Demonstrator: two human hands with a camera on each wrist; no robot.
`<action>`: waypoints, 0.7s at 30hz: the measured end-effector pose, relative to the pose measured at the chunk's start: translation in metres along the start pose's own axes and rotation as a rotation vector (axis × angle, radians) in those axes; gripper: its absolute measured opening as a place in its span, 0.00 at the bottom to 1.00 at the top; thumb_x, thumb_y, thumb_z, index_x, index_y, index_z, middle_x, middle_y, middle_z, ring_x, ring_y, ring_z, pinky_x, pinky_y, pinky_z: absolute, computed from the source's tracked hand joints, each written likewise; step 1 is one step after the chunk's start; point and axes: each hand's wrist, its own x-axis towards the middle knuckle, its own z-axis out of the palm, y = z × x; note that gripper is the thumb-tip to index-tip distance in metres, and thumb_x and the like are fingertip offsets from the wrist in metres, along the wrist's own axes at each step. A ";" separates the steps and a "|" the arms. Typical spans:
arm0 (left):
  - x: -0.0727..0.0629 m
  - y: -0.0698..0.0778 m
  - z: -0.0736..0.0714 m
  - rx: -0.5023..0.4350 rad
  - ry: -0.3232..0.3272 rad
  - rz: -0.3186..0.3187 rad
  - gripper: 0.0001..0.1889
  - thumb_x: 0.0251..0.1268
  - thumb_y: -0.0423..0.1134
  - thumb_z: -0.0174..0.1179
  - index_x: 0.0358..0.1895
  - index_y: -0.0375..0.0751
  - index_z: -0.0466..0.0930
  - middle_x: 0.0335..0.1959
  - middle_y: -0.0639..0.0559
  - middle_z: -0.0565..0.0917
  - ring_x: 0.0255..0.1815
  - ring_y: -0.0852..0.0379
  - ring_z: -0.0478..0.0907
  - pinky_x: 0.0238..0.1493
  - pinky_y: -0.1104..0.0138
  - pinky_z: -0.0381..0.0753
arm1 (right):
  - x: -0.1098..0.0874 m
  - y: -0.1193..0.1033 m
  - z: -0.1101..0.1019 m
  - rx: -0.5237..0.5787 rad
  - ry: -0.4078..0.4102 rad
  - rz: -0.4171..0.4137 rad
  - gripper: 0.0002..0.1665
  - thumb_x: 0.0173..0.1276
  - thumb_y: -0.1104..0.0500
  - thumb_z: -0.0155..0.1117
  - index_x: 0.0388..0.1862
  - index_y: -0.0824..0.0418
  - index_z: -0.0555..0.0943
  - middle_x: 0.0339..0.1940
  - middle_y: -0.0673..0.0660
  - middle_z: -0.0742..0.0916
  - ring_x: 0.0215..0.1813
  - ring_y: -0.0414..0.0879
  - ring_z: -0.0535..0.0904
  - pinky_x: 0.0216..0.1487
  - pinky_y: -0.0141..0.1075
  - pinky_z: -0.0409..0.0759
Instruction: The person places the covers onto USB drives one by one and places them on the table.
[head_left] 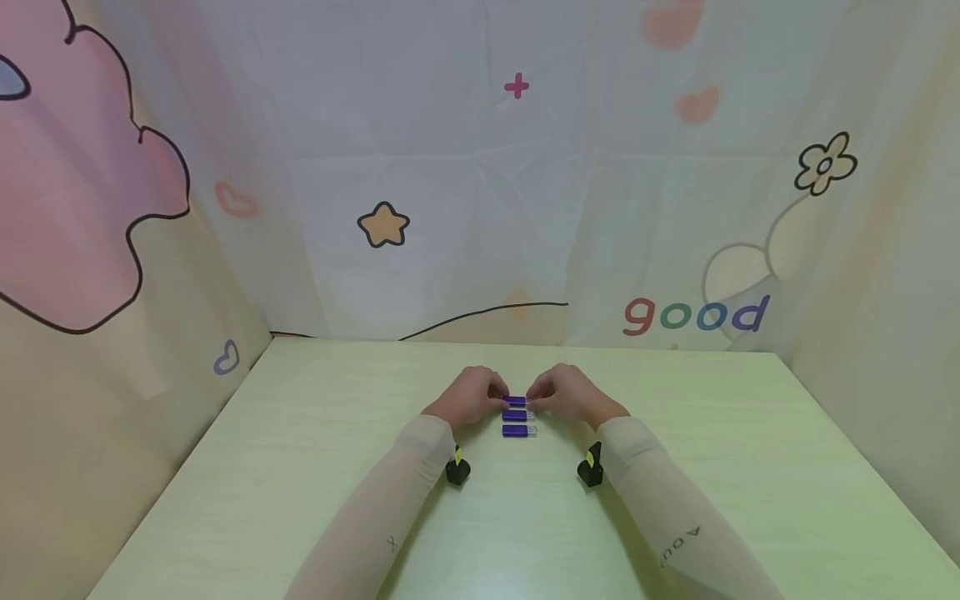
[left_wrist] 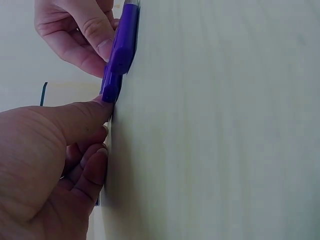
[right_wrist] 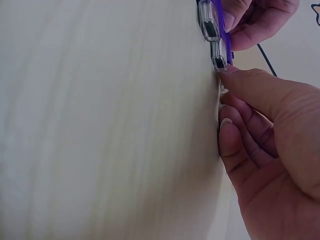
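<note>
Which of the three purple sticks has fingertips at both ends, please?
The farthest stick from the person: left hand at one end, right hand at the other; middle stick and nearest stick lie closer.

On the pale, wrinkled fabric backdrop (head_left: 450, 108), beyond and to the right of the right hand (head_left: 572, 393), stands the lowercase word "good" (head_left: 696, 317) in rounded coloured letters: a red g, a green o, a blue o and a purple d. Higher up on the same cloth, above the space between both hands, is a small crimson plus sign (head_left: 517, 86). Behind the right hand, the cream fabric right sleeve (head_left: 645, 475) bears small dark slanting letters (head_left: 679, 545); the first looks like an A, the others cannot be read surely. Behind the left hand (head_left: 471, 394), the cream fabric left sleeve (head_left: 360, 517) carries a small dark mark resembling an X (head_left: 392, 544).
</note>
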 end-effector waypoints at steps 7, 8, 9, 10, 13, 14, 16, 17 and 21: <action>-0.001 0.001 -0.001 0.000 0.000 0.016 0.09 0.66 0.38 0.70 0.47 0.40 0.89 0.41 0.52 0.89 0.43 0.59 0.81 0.55 0.62 0.82 | -0.002 0.001 -0.001 0.012 -0.007 -0.006 0.08 0.66 0.55 0.75 0.44 0.52 0.92 0.43 0.49 0.92 0.47 0.45 0.82 0.59 0.46 0.82; -0.001 0.001 -0.001 0.000 0.000 0.017 0.09 0.66 0.38 0.70 0.47 0.40 0.89 0.42 0.52 0.89 0.43 0.59 0.81 0.55 0.62 0.82 | -0.002 0.002 -0.001 0.013 -0.007 -0.006 0.08 0.66 0.55 0.75 0.44 0.52 0.92 0.44 0.49 0.92 0.47 0.45 0.82 0.59 0.46 0.82; -0.001 0.000 -0.001 0.000 -0.001 0.017 0.09 0.66 0.38 0.70 0.47 0.41 0.89 0.42 0.52 0.89 0.43 0.59 0.81 0.55 0.62 0.82 | -0.002 0.002 -0.001 0.018 -0.006 -0.005 0.08 0.66 0.55 0.75 0.44 0.52 0.92 0.44 0.49 0.92 0.47 0.45 0.82 0.59 0.46 0.82; -0.001 0.000 -0.001 0.001 -0.001 0.016 0.10 0.66 0.38 0.70 0.48 0.41 0.89 0.42 0.52 0.89 0.44 0.59 0.81 0.55 0.62 0.82 | -0.002 0.002 -0.002 0.019 -0.005 -0.007 0.09 0.66 0.55 0.75 0.44 0.52 0.91 0.44 0.49 0.92 0.47 0.45 0.82 0.59 0.46 0.82; 0.000 -0.002 -0.001 0.000 -0.007 0.010 0.10 0.67 0.38 0.70 0.48 0.42 0.89 0.43 0.52 0.89 0.44 0.59 0.81 0.55 0.63 0.82 | -0.002 0.002 -0.002 0.033 -0.003 -0.007 0.09 0.66 0.55 0.75 0.45 0.51 0.91 0.44 0.49 0.92 0.48 0.45 0.83 0.60 0.47 0.82; 0.000 -0.003 -0.001 -0.003 -0.010 0.009 0.10 0.67 0.38 0.70 0.49 0.42 0.89 0.43 0.53 0.89 0.44 0.59 0.81 0.56 0.63 0.82 | -0.003 0.002 -0.002 0.033 -0.002 -0.009 0.09 0.67 0.55 0.75 0.45 0.52 0.91 0.44 0.49 0.92 0.49 0.45 0.83 0.60 0.47 0.82; 0.000 -0.004 -0.002 -0.011 -0.018 0.010 0.10 0.67 0.38 0.69 0.49 0.42 0.89 0.44 0.52 0.89 0.46 0.57 0.82 0.58 0.61 0.82 | -0.003 0.003 -0.002 0.029 0.002 -0.013 0.09 0.68 0.55 0.74 0.46 0.52 0.91 0.45 0.49 0.92 0.49 0.45 0.83 0.61 0.47 0.81; 0.000 -0.005 -0.003 -0.015 -0.024 0.011 0.10 0.67 0.37 0.69 0.50 0.42 0.89 0.45 0.52 0.89 0.49 0.56 0.83 0.60 0.60 0.82 | -0.003 0.004 -0.002 0.025 0.004 -0.015 0.09 0.68 0.55 0.73 0.46 0.52 0.91 0.46 0.49 0.92 0.50 0.45 0.83 0.61 0.48 0.81; -0.002 -0.007 -0.007 -0.022 -0.043 0.015 0.11 0.69 0.34 0.66 0.52 0.40 0.88 0.50 0.49 0.89 0.62 0.50 0.81 0.69 0.57 0.77 | -0.003 0.005 -0.002 0.012 0.020 -0.007 0.09 0.70 0.53 0.71 0.47 0.52 0.91 0.47 0.49 0.91 0.50 0.45 0.83 0.62 0.48 0.81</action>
